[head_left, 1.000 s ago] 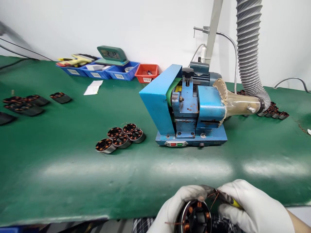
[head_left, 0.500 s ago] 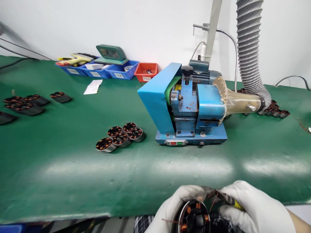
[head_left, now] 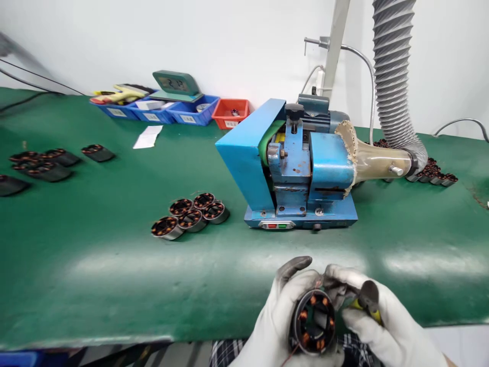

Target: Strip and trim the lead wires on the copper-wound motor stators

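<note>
Both my hands wear white gloves at the near edge of the green bench. My left hand point(head_left: 278, 316) is wrapped round a round motor stator point(head_left: 314, 322) with copper windings, its open end facing me. My right hand point(head_left: 385, 326) is closed on a small yellow-handled tool point(head_left: 367, 304) whose tip sits at the stator's upper right rim. A thin copper wire trails from the stator's bottom.
A blue bench machine point(head_left: 294, 168) with a grey ribbed extraction hose point(head_left: 393, 81) stands mid-bench. Several stators point(head_left: 189, 216) lie left of it, more point(head_left: 431, 173) behind the hose. Dark parts point(head_left: 42, 163) sit far left; blue bins point(head_left: 156, 109) and a red bin point(head_left: 231, 113) line the wall.
Both hands rose and came further onto the bench edge. The stator turned more upright toward me, and the loose wires near the tool tip no longer show.
</note>
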Available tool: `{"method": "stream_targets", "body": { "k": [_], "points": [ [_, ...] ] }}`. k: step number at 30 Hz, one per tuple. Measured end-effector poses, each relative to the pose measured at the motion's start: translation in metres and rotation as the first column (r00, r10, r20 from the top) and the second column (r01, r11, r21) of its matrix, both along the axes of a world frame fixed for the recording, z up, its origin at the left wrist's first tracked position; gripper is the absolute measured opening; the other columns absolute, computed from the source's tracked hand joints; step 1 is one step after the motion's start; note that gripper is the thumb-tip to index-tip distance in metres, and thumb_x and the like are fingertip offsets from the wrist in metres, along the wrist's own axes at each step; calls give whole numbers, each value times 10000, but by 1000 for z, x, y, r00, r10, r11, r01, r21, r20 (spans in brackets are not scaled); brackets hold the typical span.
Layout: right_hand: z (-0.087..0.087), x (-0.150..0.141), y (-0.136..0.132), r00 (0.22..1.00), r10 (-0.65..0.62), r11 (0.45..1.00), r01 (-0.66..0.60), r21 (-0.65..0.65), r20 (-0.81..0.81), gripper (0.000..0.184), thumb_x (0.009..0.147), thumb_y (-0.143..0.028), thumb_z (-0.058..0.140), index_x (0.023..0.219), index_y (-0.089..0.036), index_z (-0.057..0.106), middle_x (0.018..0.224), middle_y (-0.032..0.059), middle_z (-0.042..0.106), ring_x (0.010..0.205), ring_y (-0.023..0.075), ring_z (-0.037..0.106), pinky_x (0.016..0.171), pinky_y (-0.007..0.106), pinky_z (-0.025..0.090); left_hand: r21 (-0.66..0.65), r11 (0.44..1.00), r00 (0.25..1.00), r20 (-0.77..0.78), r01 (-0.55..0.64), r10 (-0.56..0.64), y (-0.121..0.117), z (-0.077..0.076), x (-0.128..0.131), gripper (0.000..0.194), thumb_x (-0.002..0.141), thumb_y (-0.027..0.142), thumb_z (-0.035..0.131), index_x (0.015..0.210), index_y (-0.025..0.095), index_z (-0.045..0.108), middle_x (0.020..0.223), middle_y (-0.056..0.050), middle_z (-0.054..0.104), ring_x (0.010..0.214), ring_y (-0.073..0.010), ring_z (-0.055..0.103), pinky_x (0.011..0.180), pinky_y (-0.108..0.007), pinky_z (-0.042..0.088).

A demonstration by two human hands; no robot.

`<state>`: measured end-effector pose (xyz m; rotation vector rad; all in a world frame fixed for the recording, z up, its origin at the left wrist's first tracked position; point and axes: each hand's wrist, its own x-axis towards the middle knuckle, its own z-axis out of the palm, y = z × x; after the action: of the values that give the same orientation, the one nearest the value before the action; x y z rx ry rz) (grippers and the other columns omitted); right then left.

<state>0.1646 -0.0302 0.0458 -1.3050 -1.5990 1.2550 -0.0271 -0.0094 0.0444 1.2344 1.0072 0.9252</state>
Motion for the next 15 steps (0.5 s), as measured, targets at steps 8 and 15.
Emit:
{"method": "stream_targets", "body": {
  "k": [8,15],
  "points": [
    [-10,-14,3,771,-218,897,-84,-434,-598,308,753,-469,663,823,-205,519,620,-23,546,503,109,525,452,204,436,-243,969,988,157,49,-11,-3,-33,0,682,455,214,839,1090,240,591,997,-37,651,951,-276,619,825,-357,516],
    [-3,-13,15,959,-73,992,99,81,-273,293,707,-302,758,979,-284,648,863,20,686,730,147,643,664,227,516,-393,902,893,450,177,21,-7,-36,5,486,821,513,531,1166,173,568,1067,-99,656,1033,-267,614,931,-406,468]
  ]
}}
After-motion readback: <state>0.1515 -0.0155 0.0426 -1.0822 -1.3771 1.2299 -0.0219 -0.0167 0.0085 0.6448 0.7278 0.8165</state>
